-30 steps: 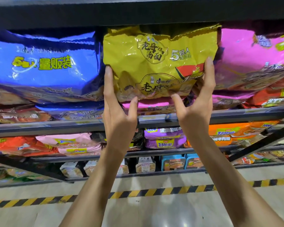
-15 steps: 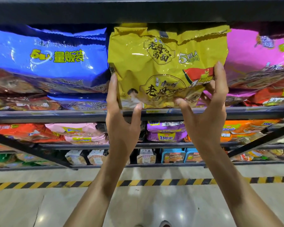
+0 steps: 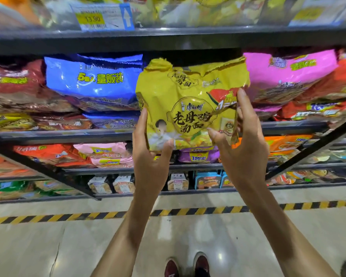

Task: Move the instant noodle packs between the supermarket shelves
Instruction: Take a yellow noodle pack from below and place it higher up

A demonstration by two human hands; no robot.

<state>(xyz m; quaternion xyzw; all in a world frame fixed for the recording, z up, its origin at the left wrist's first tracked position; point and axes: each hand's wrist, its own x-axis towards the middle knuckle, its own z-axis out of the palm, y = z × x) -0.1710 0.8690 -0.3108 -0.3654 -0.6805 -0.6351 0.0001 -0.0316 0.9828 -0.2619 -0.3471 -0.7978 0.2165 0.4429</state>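
A yellow five-pack of instant noodles is held in front of the middle shelf, tilted toward me and partly out past the shelf edge. My left hand grips its lower left corner, thumb on the front. On the pack's right edge my right hand is clamped, fingers behind and thumb on the front. A blue pack lies to its left and a pink pack to its right, both on the shelf.
An upper shelf with a 13.90 price tag and more packs is overhead. Lower shelves hold orange, pink and purple packs and boxed noodles. A black and yellow striped line crosses the floor. My shoes are below.
Both hands have pulled the yellow pack out and down from its slot between the blue and pink packs. The view has tipped up, showing the upper shelf.
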